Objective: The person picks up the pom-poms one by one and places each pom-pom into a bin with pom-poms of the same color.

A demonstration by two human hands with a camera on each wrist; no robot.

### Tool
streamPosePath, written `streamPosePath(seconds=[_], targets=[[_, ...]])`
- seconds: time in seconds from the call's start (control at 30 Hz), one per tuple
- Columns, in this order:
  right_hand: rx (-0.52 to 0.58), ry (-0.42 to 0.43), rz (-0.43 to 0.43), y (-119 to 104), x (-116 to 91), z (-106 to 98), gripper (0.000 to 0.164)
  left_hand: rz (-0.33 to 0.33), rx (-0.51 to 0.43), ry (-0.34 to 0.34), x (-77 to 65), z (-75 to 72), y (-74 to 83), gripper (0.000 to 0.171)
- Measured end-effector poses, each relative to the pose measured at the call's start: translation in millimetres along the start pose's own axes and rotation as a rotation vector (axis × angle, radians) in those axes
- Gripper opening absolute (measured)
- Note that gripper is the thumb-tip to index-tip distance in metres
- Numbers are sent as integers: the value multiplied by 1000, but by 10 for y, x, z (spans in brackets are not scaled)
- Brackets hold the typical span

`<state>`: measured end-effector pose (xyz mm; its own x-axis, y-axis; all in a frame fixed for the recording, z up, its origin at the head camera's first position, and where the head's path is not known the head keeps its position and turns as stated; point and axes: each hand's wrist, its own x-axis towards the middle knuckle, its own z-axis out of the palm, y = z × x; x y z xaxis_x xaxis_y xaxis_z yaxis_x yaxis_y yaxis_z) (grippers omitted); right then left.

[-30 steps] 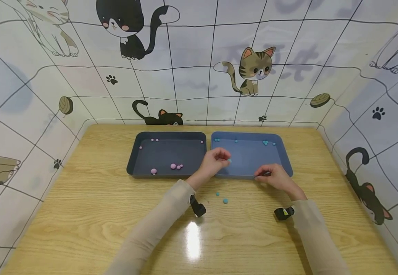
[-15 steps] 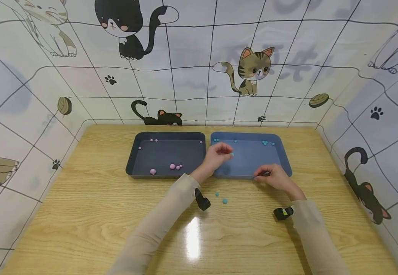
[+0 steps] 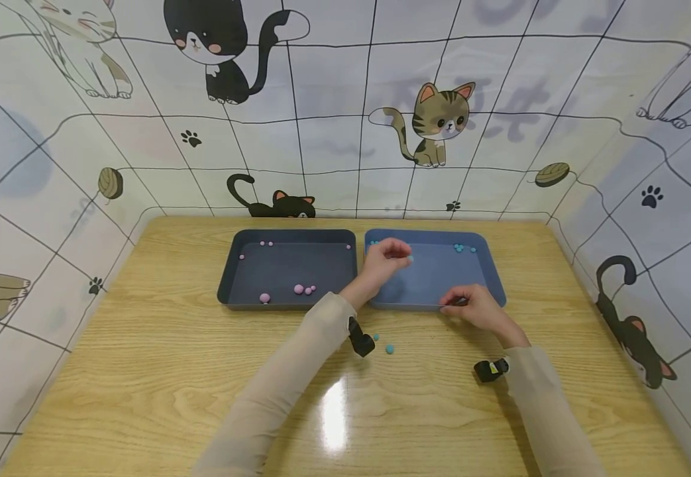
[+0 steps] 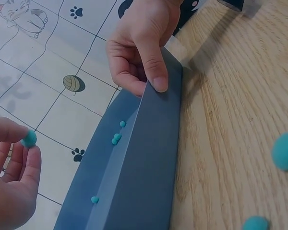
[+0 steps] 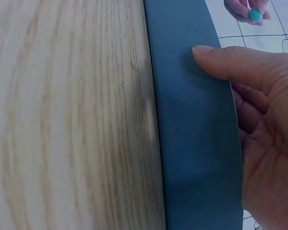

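Blue tray (image 3: 434, 278), slate-grey tray (image 3: 291, 268); teal balls (image 3: 389, 349), pink balls (image 3: 299, 289).
Tabletop (image 3: 154, 371): yellow-brown wood grain. Backdrop (image 3: 333, 79): white, black grid lines (image 3: 297, 118), cartoon cats (image 3: 426, 126). Sleeves (image 3: 544, 397): plain beige.

Through the head view I am looking forward and down from well back, taking in the tabletop (image 3: 142, 371), dark tray (image 3: 288, 268), blue tray (image 3: 440, 268) and printed backdrop (image 3: 333, 146). The left wrist view is facing rightward, tilted, near the blue tray; the right is sitting closest against its near wall (image 5: 197, 134). Both wrist views are sharing the right fingers (image 4: 129, 84) and teal ball (image 4: 29, 139).
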<state>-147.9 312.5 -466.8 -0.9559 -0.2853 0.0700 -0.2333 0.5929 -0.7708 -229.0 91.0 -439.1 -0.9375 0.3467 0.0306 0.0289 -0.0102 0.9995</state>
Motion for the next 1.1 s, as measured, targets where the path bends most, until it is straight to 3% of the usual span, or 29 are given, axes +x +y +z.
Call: streamPosePath(seconds=[0.43,0.77,1.0,1.1], targets=[[4,-3,25,-38,-2,-3,4,-13,-19,11,77,52,3,10],[17,4,-3,-25,4,7,4,14,-27,-10,103,79,-1,13],[65,8,-104,24,-1,-1,5,8,-38,5,101,76,-6,13],[54,2,-76,23,2,0,5,7,-37,7,97,77,-10,13]])
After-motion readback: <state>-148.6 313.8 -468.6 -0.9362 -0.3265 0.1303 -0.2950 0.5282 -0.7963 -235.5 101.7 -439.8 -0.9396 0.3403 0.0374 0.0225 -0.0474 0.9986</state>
